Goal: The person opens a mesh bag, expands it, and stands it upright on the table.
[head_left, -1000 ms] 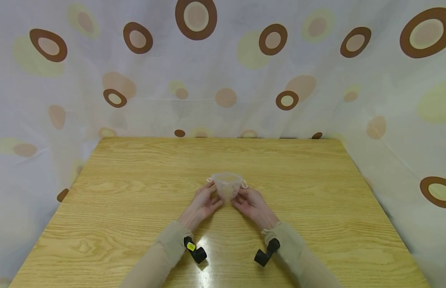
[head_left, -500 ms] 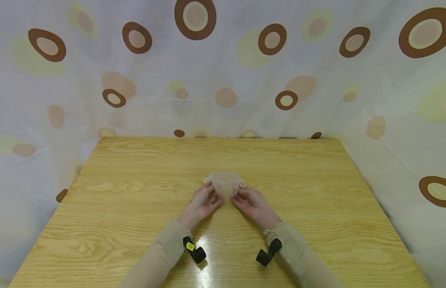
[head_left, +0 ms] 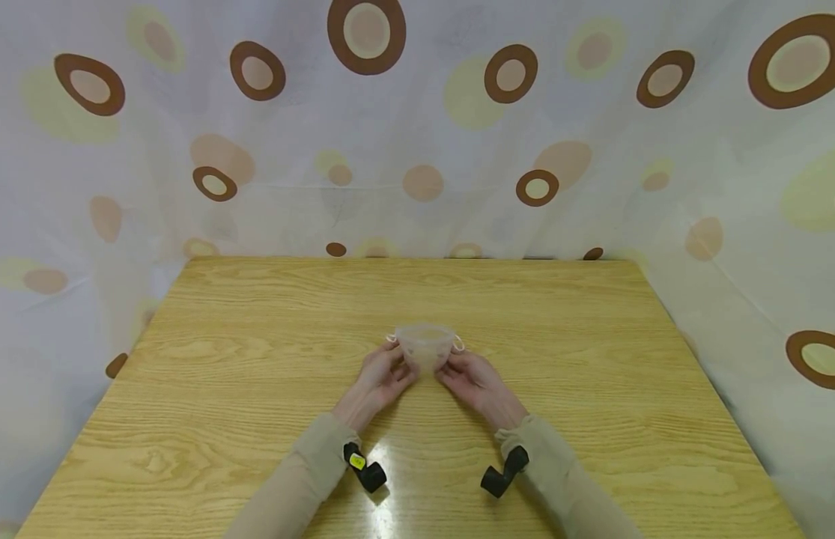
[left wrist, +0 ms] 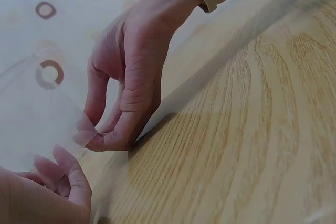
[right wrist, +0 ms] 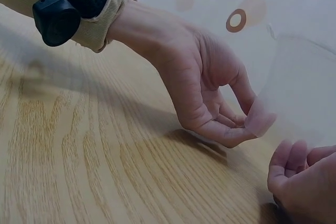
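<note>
A translucent whitish drawstring pouch (head_left: 426, 352) hangs over the middle of the table, its mouth upward and a white cord loop at each upper side. My left hand (head_left: 380, 376) pinches its left side between thumb and fingers. On the opposite side, my right hand (head_left: 472, 376) pinches it in the same way. Between the fingertips, the left wrist view has the sheer pouch wall (left wrist: 31, 114), with the right hand (left wrist: 139, 77) beyond. In the right wrist view the pouch (right wrist: 302, 87) is so see-through that its outline is faint. No contents can be made out.
The wood-grain table (head_left: 255, 299) reaches back to a pale curtain (head_left: 424, 135) printed with brown rings, which also hangs along both sides. A small black camera is strapped at each sleeve cuff, the left one (head_left: 365, 468) bearing a yellow label.
The pouch shifts slightly left and then back right, held by both hands throughout. Its wall creases change a little. The arms stay nearly in place.
</note>
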A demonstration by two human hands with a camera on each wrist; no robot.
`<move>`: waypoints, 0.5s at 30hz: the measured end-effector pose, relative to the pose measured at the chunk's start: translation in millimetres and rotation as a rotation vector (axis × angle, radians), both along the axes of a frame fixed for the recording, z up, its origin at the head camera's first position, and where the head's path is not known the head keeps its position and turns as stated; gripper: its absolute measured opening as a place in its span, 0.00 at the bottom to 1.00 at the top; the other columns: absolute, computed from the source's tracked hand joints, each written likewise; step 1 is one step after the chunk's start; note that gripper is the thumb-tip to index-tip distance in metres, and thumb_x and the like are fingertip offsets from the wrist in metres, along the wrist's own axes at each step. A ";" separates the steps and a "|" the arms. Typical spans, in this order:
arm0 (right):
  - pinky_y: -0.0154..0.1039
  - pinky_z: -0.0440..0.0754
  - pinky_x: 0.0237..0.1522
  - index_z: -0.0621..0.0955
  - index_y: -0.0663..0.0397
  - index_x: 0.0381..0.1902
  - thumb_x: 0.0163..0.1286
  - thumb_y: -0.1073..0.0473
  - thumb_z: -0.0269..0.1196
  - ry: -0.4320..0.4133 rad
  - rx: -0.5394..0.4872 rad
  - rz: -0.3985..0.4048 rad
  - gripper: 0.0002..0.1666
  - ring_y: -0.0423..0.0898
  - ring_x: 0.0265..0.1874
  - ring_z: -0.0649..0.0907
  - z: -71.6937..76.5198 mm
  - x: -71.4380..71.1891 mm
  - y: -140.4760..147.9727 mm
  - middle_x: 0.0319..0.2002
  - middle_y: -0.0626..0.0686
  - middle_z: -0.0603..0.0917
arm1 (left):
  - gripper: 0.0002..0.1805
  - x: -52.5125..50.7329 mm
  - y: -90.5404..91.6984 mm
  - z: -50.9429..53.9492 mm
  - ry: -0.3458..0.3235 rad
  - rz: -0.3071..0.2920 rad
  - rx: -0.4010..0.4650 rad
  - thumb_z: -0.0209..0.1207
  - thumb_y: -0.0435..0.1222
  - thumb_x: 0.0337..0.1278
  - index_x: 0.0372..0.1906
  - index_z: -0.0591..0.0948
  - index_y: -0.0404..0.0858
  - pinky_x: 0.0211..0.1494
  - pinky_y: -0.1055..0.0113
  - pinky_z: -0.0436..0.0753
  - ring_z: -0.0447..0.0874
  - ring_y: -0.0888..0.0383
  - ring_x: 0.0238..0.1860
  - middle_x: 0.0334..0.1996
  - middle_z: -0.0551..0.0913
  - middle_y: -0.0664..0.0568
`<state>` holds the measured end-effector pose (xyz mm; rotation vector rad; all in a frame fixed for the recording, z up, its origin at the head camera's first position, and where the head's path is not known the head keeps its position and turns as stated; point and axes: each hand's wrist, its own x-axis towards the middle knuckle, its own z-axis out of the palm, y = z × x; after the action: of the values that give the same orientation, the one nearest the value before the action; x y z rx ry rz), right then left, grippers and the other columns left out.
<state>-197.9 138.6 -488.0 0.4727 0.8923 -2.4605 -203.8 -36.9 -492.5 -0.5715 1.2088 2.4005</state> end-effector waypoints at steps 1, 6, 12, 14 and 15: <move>0.32 0.79 0.43 0.73 0.57 0.45 0.79 0.74 0.41 -0.001 -0.001 -0.003 0.14 0.41 0.35 0.77 -0.3 -0.1 0.3 0.36 0.49 0.79 | 0.05 0.0 0.1 -0.2 0.000 0.000 -0.001 0.49 0.30 0.75 0.48 0.73 0.42 0.37 0.70 0.80 0.79 0.62 0.30 0.30 0.81 0.57; 0.34 0.81 0.45 0.72 0.56 0.49 0.80 0.72 0.41 0.023 0.052 0.017 0.13 0.40 0.37 0.79 -0.9 0.4 0.8 0.37 0.49 0.80 | 0.04 0.5 -0.2 -1.6 0.007 -0.020 0.000 0.50 0.31 0.76 0.46 0.74 0.43 0.39 0.69 0.80 0.79 0.62 0.32 0.30 0.82 0.57; 0.34 0.82 0.48 0.58 0.65 0.74 0.81 0.70 0.43 0.141 0.187 0.070 0.27 0.39 0.42 0.83 -2.4 2.1 0.0 0.39 0.47 0.85 | 0.08 0.3 -0.8 -2.7 0.010 -0.039 0.004 0.49 0.31 0.76 0.53 0.73 0.41 0.42 0.67 0.80 0.79 0.62 0.35 0.34 0.81 0.56; 0.34 0.82 0.49 0.54 0.68 0.77 0.80 0.71 0.44 0.181 0.227 0.074 0.30 0.39 0.43 0.84 -2.0 2.9 1.1 0.39 0.47 0.85 | 0.11 -0.3 -0.6 -3.1 0.006 -0.037 0.003 0.48 0.32 0.77 0.57 0.72 0.41 0.42 0.67 0.80 0.79 0.61 0.36 0.35 0.80 0.56; 0.34 0.83 0.50 0.54 0.69 0.77 0.80 0.71 0.45 0.195 0.243 0.072 0.31 0.39 0.44 0.84 -1.6 3.5 1.9 0.40 0.46 0.86 | 0.12 -0.7 -0.5 -3.3 0.002 -0.032 0.003 0.48 0.32 0.77 0.59 0.72 0.40 0.42 0.67 0.80 0.79 0.61 0.35 0.35 0.80 0.56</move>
<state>-194.4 140.5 -489.6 0.2781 1.2750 -2.3721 -204.5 -37.4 -495.8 -0.5443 1.2055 2.3766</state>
